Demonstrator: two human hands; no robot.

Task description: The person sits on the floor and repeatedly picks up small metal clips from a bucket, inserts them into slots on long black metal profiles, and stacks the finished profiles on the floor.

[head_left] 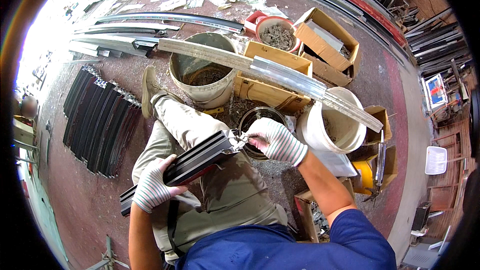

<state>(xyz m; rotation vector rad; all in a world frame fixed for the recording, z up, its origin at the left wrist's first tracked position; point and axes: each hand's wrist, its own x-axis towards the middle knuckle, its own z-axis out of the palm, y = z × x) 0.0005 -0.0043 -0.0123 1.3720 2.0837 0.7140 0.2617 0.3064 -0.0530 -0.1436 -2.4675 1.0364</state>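
A black grooved metal profile [200, 156] lies slantwise across my lap, its silvery end up toward the right. My left hand [156, 184], in a striped white glove, is wrapped round its lower part, thumb on top. At the silvery end [234, 142], my gloved right hand [276, 140] is closed in a pinch; what its fingertips hold is too small to make out. Just beyond that hand stands a round dark container [261, 112], partly hidden by the hand. On the floor to the left, several similar black profiles [102, 122] lie side by side.
A long metal-faced bar [289, 76] spans a grey bucket [202, 90], a wooden box [276, 59] and a white bucket [345, 137]. Behind are a red-rimmed tub [276, 22] of small metal parts and a cardboard box [332, 45]. Long profiles [165, 17] lie at the far left.
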